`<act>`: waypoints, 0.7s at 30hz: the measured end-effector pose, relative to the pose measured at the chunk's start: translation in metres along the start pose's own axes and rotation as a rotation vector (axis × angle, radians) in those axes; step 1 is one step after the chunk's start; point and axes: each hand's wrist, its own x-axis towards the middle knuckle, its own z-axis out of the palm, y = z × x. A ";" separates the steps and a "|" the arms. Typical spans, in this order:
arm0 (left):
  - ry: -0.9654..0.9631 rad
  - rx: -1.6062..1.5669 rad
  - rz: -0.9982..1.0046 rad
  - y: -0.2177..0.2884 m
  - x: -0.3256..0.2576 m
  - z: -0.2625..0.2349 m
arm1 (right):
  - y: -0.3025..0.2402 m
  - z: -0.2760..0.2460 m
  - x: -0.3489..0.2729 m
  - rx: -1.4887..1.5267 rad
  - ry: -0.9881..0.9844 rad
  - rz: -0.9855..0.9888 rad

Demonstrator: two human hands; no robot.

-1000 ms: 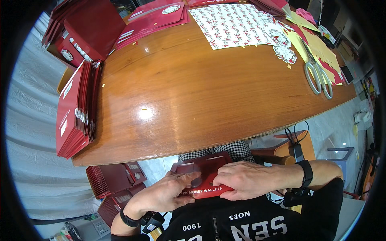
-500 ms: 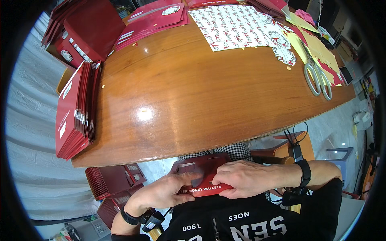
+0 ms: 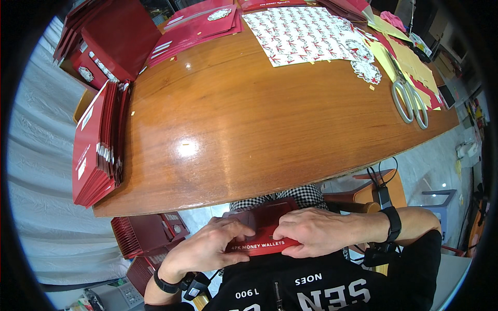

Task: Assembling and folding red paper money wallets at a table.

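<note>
Below table edge (image 3: 218, 194), both hands' fingers (image 3: 290, 228) grip red packet (image 3: 264, 225).

Oval brown wooden table (image 3: 270, 119): polished, glossy, glare spot. Flat dark-red card pack (image 3: 264, 230): smooth, perhaps film-wrapped. White patterned paper sheet (image 3: 303, 33): matt. Grey-handled scissors (image 3: 409, 98): plastic grips.

I see a black top with white lettering across the chest and a central zip. Both forearms are bare. The left hand (image 3: 207, 249) and right hand (image 3: 316, 231) each carry a black wristband with a small black device and cable beside it.
</note>
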 end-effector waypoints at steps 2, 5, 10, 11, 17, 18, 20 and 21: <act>0.038 0.057 0.062 -0.002 -0.002 -0.001 | 0.000 0.000 -0.001 0.026 0.023 -0.016; 0.082 0.112 0.149 -0.008 -0.006 -0.004 | 0.000 0.000 -0.003 0.063 0.056 -0.028; 0.136 0.011 0.198 -0.016 -0.009 0.003 | -0.001 -0.005 -0.004 0.087 0.035 0.033; 0.138 0.006 0.185 -0.016 -0.009 0.005 | -0.001 -0.005 -0.004 0.079 0.031 0.034; 0.206 0.055 0.223 -0.013 -0.008 0.011 | 0.001 -0.004 -0.003 0.019 -0.019 0.048; 0.229 0.049 0.239 -0.014 -0.008 0.011 | 0.001 -0.005 -0.003 0.030 -0.018 0.059; 0.239 0.056 0.259 -0.015 -0.008 0.013 | 0.001 -0.005 -0.002 0.041 -0.021 0.066; 0.248 0.063 0.278 -0.016 -0.009 0.013 | 0.000 -0.005 -0.002 0.053 -0.024 0.072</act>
